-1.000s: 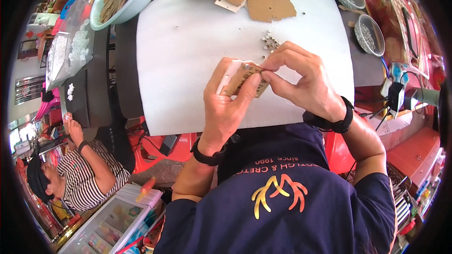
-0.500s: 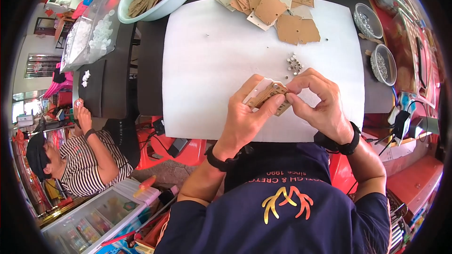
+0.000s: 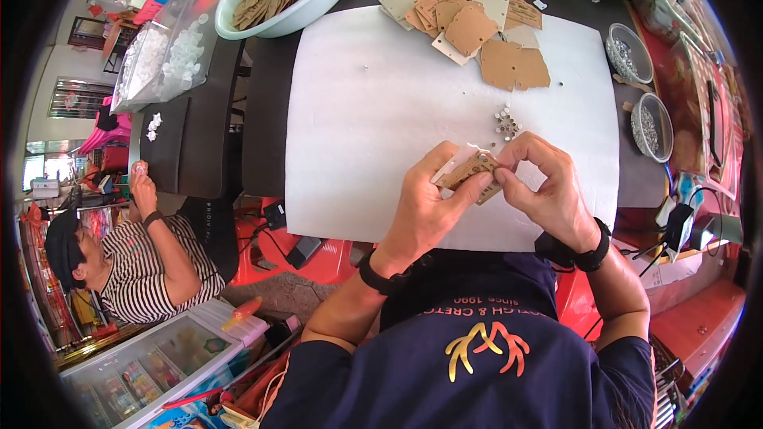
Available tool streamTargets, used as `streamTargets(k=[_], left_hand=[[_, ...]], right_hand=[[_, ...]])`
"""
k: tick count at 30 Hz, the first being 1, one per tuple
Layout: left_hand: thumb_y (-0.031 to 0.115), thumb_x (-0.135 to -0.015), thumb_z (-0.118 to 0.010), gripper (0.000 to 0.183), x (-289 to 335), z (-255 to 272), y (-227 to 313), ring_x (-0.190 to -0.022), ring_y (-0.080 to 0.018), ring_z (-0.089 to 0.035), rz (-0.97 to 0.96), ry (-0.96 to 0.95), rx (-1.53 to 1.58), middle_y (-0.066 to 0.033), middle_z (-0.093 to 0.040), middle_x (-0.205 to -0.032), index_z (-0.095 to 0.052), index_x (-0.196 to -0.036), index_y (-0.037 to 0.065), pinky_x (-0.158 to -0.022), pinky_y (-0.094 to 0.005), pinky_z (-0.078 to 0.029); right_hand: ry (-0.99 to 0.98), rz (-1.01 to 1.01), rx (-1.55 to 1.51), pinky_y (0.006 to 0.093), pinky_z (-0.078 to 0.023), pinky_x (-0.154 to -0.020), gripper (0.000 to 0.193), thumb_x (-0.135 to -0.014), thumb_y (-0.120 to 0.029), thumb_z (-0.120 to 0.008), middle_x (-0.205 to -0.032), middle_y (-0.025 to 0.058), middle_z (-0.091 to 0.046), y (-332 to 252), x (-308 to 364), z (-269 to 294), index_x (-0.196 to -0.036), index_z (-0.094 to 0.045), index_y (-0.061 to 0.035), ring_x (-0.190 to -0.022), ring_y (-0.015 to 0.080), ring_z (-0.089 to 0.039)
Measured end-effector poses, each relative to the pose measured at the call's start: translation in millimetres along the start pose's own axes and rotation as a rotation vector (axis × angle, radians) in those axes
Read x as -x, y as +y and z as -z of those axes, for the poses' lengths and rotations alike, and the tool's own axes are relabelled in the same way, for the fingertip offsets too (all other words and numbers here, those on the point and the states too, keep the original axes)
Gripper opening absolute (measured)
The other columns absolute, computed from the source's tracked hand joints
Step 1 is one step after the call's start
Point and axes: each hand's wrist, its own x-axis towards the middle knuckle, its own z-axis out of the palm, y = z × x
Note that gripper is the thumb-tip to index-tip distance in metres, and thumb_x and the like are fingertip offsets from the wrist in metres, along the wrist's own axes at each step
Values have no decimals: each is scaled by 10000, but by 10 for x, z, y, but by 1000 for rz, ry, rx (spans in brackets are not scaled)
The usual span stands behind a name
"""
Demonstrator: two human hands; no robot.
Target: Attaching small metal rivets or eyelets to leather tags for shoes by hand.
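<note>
Above the near part of a white sheet [image 3: 362, 167], close to its front edge, the left hand [image 3: 429, 200] holds a small brown card [image 3: 470, 172] tilted up, with a pale layer showing along its far left side. The left thumb lies flat on the card's face and the other fingers are curled behind it, so that the card is clamped between them. Dark printed marks run across the brown face.

The right hand [image 3: 547, 189] meets the card at its right-hand edge, with thumb and forefinger pinched together there (whether they nip the card itself or something tiny at its edge, I cannot tell). The remaining right fingers are bent in beside the forefinger.

Just beyond the right fingertips lies a loose cluster of small round metal pieces [image 3: 506, 121], resting on the sheet. At the sheet's far edge a heap of brown and whitish cards [image 3: 477, 29] overlaps, some pierced with little holes. A pale blue basin [image 3: 310, 17] holding more brown pieces stands to the left of the heap. On the right, beside the sheet, two clear bowls [image 3: 653, 156] hold small silvery bits. Well apart, at far left, a co-worker [image 3: 147, 270] in a striped shirt sits with raised hands.
</note>
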Motion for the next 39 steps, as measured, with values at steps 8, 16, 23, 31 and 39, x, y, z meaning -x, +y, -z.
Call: streamTargets(k=[8, 16, 23, 31, 39], left_hand=[[27, -921, -656, 184, 39, 19, 4, -910, -82, -620, 4, -62, -36, -40, -669, -1010, -609, -1095, -8, -793, -247, -523], [51, -909, -682, 184, 21, -3, 78, -856, -76, -618, -23, -30, 78, -36, -680, -959, -621, -1074, -3, -750, -243, -522], [25, -896, -690, 253, -4, 63, 88, -917, -109, -650, -2, -85, 107, -77, -695, -1016, -614, -1132, -27, -806, -256, -538], [16, -892, -689, 250, 25, 7, 120, -900, -107, -647, 16, -55, 132, -70, -690, -998, -617, -1127, -34, -788, -255, -533], [-1, -891, -683, 207, 38, -105, 189, -864, -76, -597, 25, -69, 68, -27, -660, -959, -630, -1090, -26, -777, -236, -496]], right_hand=[[-122, -78, -43, 336, -494, -652, 119, -826, -76, -639, -804, 114, -629, 25, 35, 25, -889, -584, 8, -746, 213, -628], [-235, -303, -373, 241, -461, -616, 190, -898, -171, -609, -765, 15, -599, 138, 51, 21, -972, -587, 3, -718, 72, -578], [-264, -261, -475, 230, -465, -631, 200, -894, -181, -622, -801, 17, -608, 135, 1, 63, -969, -595, 3, -702, 65, -566], [-312, -302, -466, 249, -498, -666, 177, -882, -127, -602, -871, 47, -620, 107, 16, 107, -989, -580, 13, -745, 93, -610], [-276, -189, -305, 229, -451, -641, 157, -878, -137, -653, -836, -4, -585, 164, 84, 138, -946, -604, -4, -742, 52, -524]])
